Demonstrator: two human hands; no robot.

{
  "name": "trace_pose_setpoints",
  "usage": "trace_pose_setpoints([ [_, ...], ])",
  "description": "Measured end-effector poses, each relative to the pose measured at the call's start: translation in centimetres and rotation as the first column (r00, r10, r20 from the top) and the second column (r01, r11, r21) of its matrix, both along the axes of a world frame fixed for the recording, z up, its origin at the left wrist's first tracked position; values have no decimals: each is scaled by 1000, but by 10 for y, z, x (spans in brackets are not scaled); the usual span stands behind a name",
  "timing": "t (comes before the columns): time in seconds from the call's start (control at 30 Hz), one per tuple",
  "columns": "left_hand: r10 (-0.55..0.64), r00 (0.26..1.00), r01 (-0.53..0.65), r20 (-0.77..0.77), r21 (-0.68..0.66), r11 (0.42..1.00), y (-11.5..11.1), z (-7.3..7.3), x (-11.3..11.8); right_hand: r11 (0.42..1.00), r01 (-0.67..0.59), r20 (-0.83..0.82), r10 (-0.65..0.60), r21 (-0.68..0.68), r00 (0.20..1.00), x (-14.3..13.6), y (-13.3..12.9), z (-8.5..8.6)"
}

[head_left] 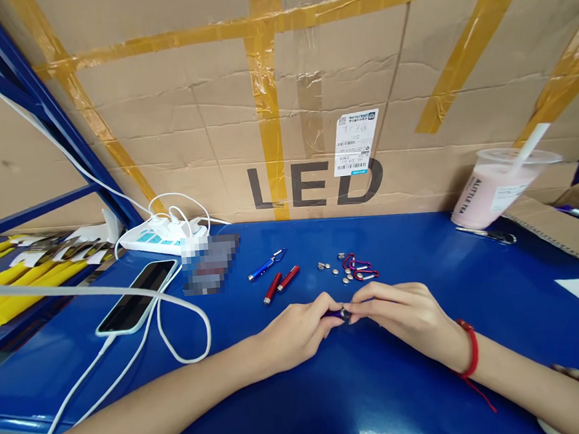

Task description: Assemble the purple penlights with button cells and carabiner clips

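Note:
Near the middle of the blue table, my left hand [298, 331] pinches a small dark blue tube [333, 314]. My right hand [411, 314], with a red string bracelet on its wrist, has its fingertips closed on the tube's dark right end. Behind my left hand lie two red tubes [288, 278] and a blue tube with a clip [266, 267]. Small round silver pieces [334, 271] and red and purple carabiner clips [357, 266] are grouped behind my hands. What sits between the right fingertips is partly hidden.
A phone [138, 297] with a white cable rests at the left, near a white power strip [163, 235]. A pink drink cup [498, 190] stands at the back right beside keys [488, 233]. Behind the blue table [434, 393] rises a large taped cardboard box [187, 131].

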State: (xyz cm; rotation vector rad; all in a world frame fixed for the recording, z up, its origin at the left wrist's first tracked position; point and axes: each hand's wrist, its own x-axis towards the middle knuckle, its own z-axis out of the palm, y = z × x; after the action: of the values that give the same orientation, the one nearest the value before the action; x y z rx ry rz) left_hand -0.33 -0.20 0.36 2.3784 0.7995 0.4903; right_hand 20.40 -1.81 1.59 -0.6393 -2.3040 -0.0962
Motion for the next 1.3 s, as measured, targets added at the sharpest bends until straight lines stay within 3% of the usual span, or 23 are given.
trace_pose_setpoints([
  [0.4, -59, 997, 54, 57, 86, 995, 0, -6, -2, 995, -35, -1, 35, -92, 999, 0, -4, -6],
  [0.73, -44, 987, 13, 158, 190, 982, 1, -10, -3, 997, 50, 2, -50, -51, 999, -1, -5, -6],
  [0.87, -44, 987, 14, 156, 192, 981, 2, -10, -3, 987, 43, -91, -58, -155, 994, -5, -3, -9],
  [1.07, -27, 986, -5, 165, 191, 982, 1, -9, -3, 926, -4, -166, -63, -379, 984, -5, -2, -12],
  [1.3, -66, 973, 0, 220, 289, 957, -1, -9, -3, 896, -14, -198, -82, -443, 977, -8, -2, -7],
])
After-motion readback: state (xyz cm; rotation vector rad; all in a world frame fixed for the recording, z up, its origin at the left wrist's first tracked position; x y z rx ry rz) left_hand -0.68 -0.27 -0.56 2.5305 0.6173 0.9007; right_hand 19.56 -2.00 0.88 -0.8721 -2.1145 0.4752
